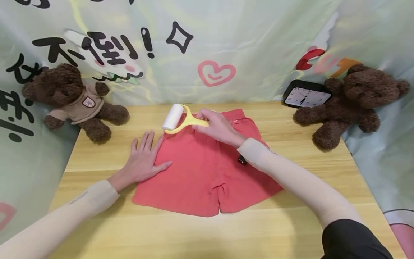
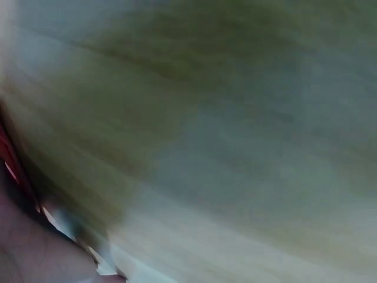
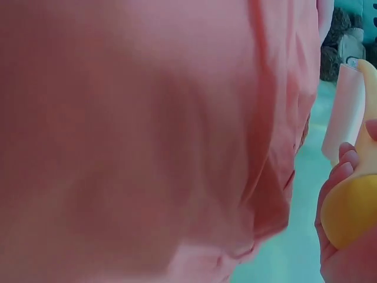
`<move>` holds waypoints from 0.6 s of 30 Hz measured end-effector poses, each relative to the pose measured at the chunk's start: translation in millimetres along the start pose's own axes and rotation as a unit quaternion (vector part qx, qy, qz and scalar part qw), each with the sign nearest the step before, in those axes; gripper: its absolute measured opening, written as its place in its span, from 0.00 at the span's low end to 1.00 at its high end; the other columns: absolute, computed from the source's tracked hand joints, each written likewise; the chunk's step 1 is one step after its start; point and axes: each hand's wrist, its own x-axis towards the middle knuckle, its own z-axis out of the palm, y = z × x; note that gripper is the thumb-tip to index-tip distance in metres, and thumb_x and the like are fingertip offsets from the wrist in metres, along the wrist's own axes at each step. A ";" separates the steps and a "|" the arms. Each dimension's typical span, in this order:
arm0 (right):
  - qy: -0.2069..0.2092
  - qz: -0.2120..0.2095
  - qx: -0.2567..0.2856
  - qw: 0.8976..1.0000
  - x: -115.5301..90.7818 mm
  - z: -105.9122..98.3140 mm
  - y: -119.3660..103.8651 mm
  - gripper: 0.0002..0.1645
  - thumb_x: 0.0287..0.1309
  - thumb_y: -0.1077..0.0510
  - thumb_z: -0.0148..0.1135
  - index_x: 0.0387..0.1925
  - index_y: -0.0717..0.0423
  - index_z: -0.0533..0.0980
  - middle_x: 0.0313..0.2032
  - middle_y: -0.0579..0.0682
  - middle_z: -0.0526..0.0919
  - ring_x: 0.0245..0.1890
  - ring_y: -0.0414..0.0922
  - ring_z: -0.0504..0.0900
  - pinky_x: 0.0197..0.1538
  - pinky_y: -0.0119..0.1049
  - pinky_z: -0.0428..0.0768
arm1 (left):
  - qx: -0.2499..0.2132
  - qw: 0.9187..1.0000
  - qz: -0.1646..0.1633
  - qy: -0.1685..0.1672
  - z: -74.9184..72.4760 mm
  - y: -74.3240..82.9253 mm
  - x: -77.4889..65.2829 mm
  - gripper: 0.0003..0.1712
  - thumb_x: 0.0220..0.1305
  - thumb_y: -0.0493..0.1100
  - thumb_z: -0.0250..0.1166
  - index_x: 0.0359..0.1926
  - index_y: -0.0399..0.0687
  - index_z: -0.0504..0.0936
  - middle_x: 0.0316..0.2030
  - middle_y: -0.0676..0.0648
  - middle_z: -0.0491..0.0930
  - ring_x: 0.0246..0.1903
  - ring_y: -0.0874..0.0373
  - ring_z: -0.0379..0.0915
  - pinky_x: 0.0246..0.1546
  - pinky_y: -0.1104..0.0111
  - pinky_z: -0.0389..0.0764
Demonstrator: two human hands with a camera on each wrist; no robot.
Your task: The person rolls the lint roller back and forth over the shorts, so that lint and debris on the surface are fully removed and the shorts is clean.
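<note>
A pair of red shorts (image 1: 191,169) lies spread on the wooden table, waistband toward the back wall. My right hand (image 1: 220,126) grips the yellow handle of a lint roller (image 1: 173,117), whose white roll is over the waistband's left corner. In the right wrist view, fingers curl round the handle beside the white roll (image 3: 346,109), with the shorts (image 3: 147,130) filling the left. My left hand (image 1: 143,160) rests with spread fingers on the left edge of the shorts, partly on the table. The left wrist view is blurred, showing mostly tabletop and part of the hand (image 2: 41,253).
A brown teddy bear in a beige shirt (image 1: 81,104) sits at the table's back left. At the back right, another brown teddy bear (image 1: 349,100) leans beside a black-framed clock (image 1: 307,95). A printed cloth (image 1: 252,54) hangs behind the wooden table (image 1: 181,237).
</note>
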 end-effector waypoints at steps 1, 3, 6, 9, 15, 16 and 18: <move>-0.003 0.000 -0.005 1.000 4.0 1.9 -0.7 0.12 0.69 0.49 0.77 0.45 0.45 0.81 0.36 0.44 0.83 0.31 0.48 0.76 0.37 0.42 0.76 | 0.000 1.000 0.001 0.000 1.0 0.3 1.1 0.63 0.70 0.79 0.58 0.89 0.47 0.49 0.85 0.28 0.43 0.83 0.30 0.36 0.73 0.26 0.41; -0.008 -0.001 -0.021 1.000 11.2 5.4 -1.0 0.12 0.68 0.48 0.77 0.45 0.45 0.81 0.35 0.43 0.83 0.30 0.47 0.76 0.37 0.41 0.75 | 0.000 1.000 0.002 0.000 1.9 1.5 3.0 0.62 0.71 0.79 0.58 0.89 0.46 0.50 0.85 0.28 0.42 0.83 0.30 0.36 0.73 0.26 0.41; -0.018 -0.004 -0.053 0.998 19.4 10.1 1.0 0.12 0.69 0.46 0.77 0.46 0.44 0.82 0.35 0.41 0.83 0.29 0.45 0.76 0.38 0.40 0.74 | -0.001 1.000 0.001 -0.001 1.3 3.1 4.2 0.62 0.71 0.78 0.58 0.88 0.44 0.52 0.85 0.27 0.42 0.83 0.29 0.36 0.73 0.26 0.40; -0.030 -0.021 -0.092 0.995 24.2 13.7 4.3 0.12 0.70 0.45 0.76 0.45 0.43 0.82 0.33 0.42 0.82 0.28 0.44 0.76 0.39 0.40 0.73 | 0.001 1.000 -0.001 -0.004 0.0 3.5 3.5 0.61 0.71 0.77 0.59 0.88 0.43 0.54 0.85 0.27 0.42 0.83 0.30 0.35 0.74 0.26 0.40; -0.040 -0.060 -0.147 0.987 26.2 15.7 8.0 0.12 0.70 0.45 0.76 0.40 0.42 0.79 0.27 0.44 0.76 0.25 0.44 0.74 0.36 0.39 0.73 | -0.004 1.000 -0.008 -0.009 1.0 2.6 -0.7 0.61 0.72 0.77 0.59 0.89 0.44 0.52 0.85 0.28 0.41 0.84 0.30 0.33 0.74 0.26 0.38; -0.040 -0.064 -0.153 0.985 25.9 15.1 8.2 0.12 0.70 0.45 0.75 0.40 0.42 0.79 0.26 0.45 0.75 0.25 0.44 0.74 0.36 0.39 0.72 | -0.005 1.000 -0.008 -0.009 1.1 2.7 -1.0 0.61 0.72 0.77 0.59 0.89 0.45 0.51 0.85 0.28 0.40 0.84 0.30 0.33 0.74 0.26 0.38; -0.044 -0.070 -0.164 0.983 25.2 13.7 8.4 0.12 0.71 0.46 0.75 0.40 0.43 0.79 0.26 0.45 0.75 0.25 0.44 0.73 0.35 0.39 0.72 | -0.004 1.000 -0.008 -0.007 0.7 3.3 -1.3 0.61 0.72 0.76 0.59 0.89 0.45 0.51 0.85 0.28 0.40 0.84 0.30 0.34 0.74 0.26 0.38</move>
